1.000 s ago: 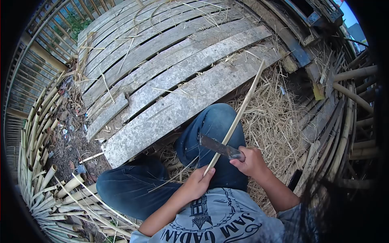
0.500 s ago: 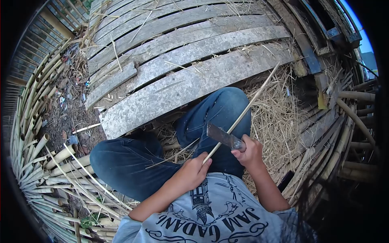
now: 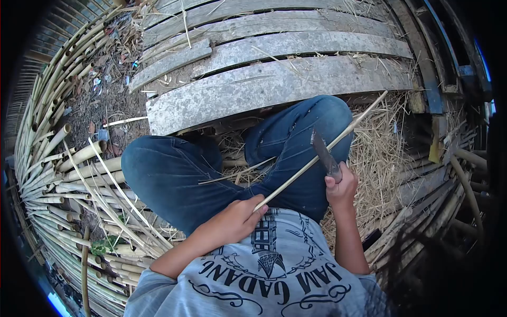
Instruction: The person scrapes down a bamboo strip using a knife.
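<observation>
A long pale bamboo strip (image 3: pixel 296 177) slants up and to the right across my lap, over the blue jeans. Its lower end is gripped in my left hand (image 3: pixel 240 217), close to my shirt. My right hand (image 3: pixel 342 185) is wrapped round the handle of a knife (image 3: pixel 325 156), thumb along the grip. The dark, broad blade points up and to the left and lies against or just over the strip near my right knee. Whether its edge touches the strip is hard to tell.
A platform of weathered planks (image 3: pixel 253 84) spans the area beyond my knees. Bundled bamboo poles (image 3: pixel 58 185) lie at the left, with loose thin strips over them. Straw-like shavings (image 3: pixel 377 158) cover the ground at the right, beside stacked wood and poles.
The view has tilted down and turned, so the planks appear higher. The knife has turned to a steeper angle along the strip. Both hands keep their holds.
</observation>
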{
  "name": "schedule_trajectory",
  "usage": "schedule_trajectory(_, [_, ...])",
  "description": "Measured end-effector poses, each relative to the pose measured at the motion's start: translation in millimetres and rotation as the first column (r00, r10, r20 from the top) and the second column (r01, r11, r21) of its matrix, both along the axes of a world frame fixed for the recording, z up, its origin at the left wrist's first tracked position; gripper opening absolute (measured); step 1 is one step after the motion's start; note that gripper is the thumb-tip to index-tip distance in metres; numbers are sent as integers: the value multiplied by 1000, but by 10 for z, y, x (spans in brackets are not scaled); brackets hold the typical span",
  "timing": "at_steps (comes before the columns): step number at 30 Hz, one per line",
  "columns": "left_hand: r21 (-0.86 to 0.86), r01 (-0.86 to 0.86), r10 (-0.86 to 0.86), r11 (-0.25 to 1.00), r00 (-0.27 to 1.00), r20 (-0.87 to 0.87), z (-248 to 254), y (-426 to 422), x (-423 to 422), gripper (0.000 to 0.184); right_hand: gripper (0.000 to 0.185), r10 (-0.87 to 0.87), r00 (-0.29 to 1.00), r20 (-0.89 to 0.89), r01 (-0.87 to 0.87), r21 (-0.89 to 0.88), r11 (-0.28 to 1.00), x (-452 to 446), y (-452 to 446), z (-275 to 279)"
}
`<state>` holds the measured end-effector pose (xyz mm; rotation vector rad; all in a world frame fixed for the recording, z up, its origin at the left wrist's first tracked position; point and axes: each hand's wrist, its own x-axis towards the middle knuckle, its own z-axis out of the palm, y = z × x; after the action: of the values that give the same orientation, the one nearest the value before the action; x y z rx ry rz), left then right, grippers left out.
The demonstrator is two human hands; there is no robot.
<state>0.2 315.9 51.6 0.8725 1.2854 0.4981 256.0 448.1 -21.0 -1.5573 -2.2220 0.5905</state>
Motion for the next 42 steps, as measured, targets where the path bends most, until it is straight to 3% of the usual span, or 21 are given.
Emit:
schedule_trajectory(4, [-11, 28, -28, 1000, 999, -36, -32, -238, -117, 21, 85, -127, 991, -34, 121, -154, 981, -14, -13, 51])
schedule_trajectory(9, [-26, -6, 5, 1000, 1000, -28, -22, -427, -182, 21, 86, -4, 999, 38, 4, -5, 1000, 17, -10, -15])
schedule_trajectory(22, [-150, 27, -26, 988, 1000, 9, -18, -477, -255, 23, 88, -14, 1000, -26, 13, -14, 1000, 28, 19, -1])
schedule_trajectory(25, [-177, 23, -14, 984, 999, 51, -70, -475, -209, 24, 79, 42, 999, 13, -42, -31, 999, 62, 17, 98])
schedule_trajectory(27, [-77, 4, 0, 997, 998, 59, -214, -557, -189, 24, 73, 88, 996, 35, -86, -55, 995, 10, -20, 203])
schedule_trajectory(29, [-86, -6, 12, 996, 997, 78, -233, -553, -166, 24, 68, 129, 991, 35, -126, -93, 988, -8, -55, 328])
schedule_trajectory(32, [-147, 2, 10, 989, 996, 86, -101, -448, -189, 23, 66, 330, 935, 133, -318, -101, 943, 59, -33, 352])
schedule_trajectory(35, [-215, 19, 3, 976, 994, 105, -142, -510, -204, 23, 66, 102, 992, 76, -100, -31, 994, 217, 255, 308])
schedule_trajectory(36, [-222, 7, 20, 975, 993, 117, -226, -523, -187, 23, 75, 95, 990, 105, -87, -81, 993, 191, 220, 259])
schedule_trajectory(39, [-262, -16, 71, 965, 977, 201, -324, -638, -225, 23, 73, 84, 993, 78, -65, -225, 972, 96, 71, 359])
schedule_trajectory(42, [-255, -40, 88, 966, 980, 178, -330, -621, -166, 24, 69, 145, 979, 145, -137, -66, 988, 353, 348, 323])
